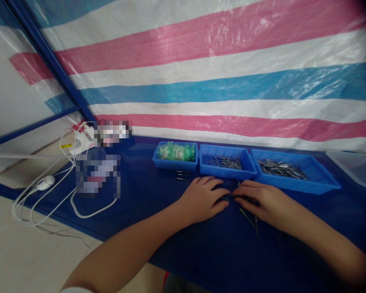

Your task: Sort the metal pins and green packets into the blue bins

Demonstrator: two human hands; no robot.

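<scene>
Near side of middle bin (pixel 222 172): left hand (pixel 199 199), fingers loosely spread; right hand (pixel 259 200), fingers curled, pinch unclear. Pins (pixel 247 217) there probably light, stiff, slick; hold mid-shaft.

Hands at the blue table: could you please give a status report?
Left hand palm-down, fingers spread. Right hand curled by thin metal rods, grip unclear. Middle blue bin just beyond hands; white cables off at left.

Striped plastic sheeting (pixel 219 91) (glossy in places) backs a dark blue tabletop (pixel 143 183) above pale floor (pixel 18 256).
</scene>
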